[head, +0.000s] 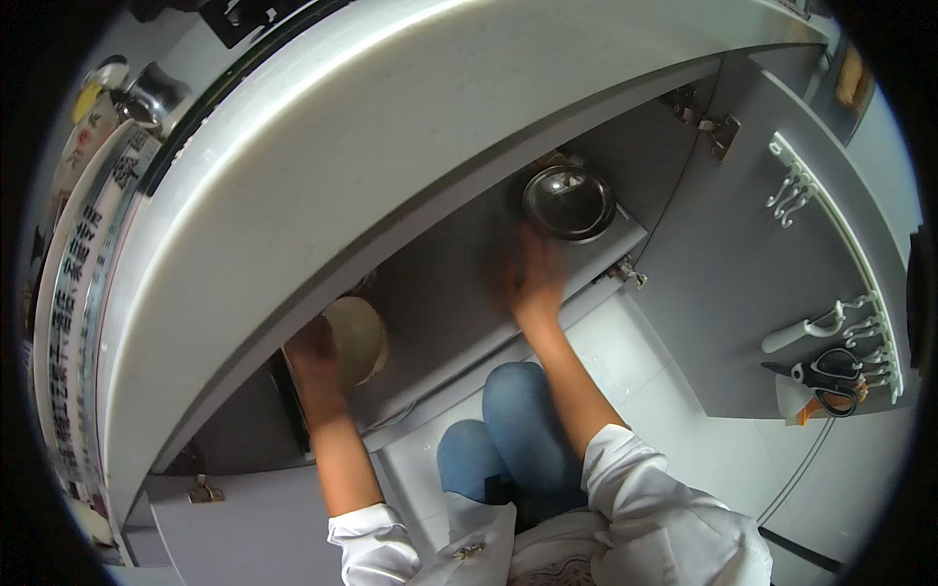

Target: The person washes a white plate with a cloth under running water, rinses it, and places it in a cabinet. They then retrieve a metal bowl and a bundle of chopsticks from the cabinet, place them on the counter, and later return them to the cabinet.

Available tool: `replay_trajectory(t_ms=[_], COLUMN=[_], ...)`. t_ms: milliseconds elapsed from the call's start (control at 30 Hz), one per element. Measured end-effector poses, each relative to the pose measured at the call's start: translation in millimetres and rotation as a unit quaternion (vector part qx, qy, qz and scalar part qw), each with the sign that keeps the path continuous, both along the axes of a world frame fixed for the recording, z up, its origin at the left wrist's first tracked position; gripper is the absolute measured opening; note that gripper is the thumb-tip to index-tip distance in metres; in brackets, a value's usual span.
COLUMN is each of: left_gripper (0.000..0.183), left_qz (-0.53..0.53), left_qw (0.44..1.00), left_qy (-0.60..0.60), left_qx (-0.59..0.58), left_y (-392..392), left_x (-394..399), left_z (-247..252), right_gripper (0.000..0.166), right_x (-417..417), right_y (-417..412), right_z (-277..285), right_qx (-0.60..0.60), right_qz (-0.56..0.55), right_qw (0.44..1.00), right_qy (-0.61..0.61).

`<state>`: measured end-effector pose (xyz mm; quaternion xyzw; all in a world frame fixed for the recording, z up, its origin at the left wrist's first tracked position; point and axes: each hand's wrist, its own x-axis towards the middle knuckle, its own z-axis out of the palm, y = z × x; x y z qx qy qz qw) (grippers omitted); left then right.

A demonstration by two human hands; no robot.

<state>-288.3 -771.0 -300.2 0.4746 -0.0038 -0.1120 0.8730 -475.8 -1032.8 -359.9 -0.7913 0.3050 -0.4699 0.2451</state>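
Note:
Inside a low grey cabinet, my left hand [314, 350] is at the left side of a pale round bowl [359, 340]. Shadow and blur hide its fingers, so a grip on the bowl cannot be made out. My right hand [540, 284] is over the cabinet floor [440, 308], blurred, with fingers spread and nothing seen in them. Its fingertips come close to the near rim of a shiny metal bowl [570, 205] at the right end of the cabinet; whether they touch is unclear.
A pale countertop [352, 110] curves above the cabinet. The right door [703, 278] stands open, its hook rail [843, 242] carrying scissors [828, 373] and a white-handled tool [799, 333]. The left door [249, 520] is open too. My knees [506, 417] are before the cabinet.

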Motion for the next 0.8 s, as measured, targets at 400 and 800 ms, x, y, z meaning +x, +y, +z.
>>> replay_trajectory(t_ms=[400, 800], left_gripper=[0.039, 0.047], left_qz=[-0.079, -0.183], left_qw=[0.992, 0.965], left_qy=[0.080, -0.082], left_qx=[-0.055, 0.167], left_y=[-72.5, -89.6], left_x=[-143.8, -204.1], left_z=[-6.2, 18.5], right_gripper=[0.035, 0.017], right_x=[-51.4, -85.8], right_y=[-72.5, -77.5], right_z=[-17.9, 43.1], right_qx=[-0.134, -0.208], right_qz=[-0.068, 0.133], right_qw=[0.964, 0.955], right_qy=[0.217, 0.166])
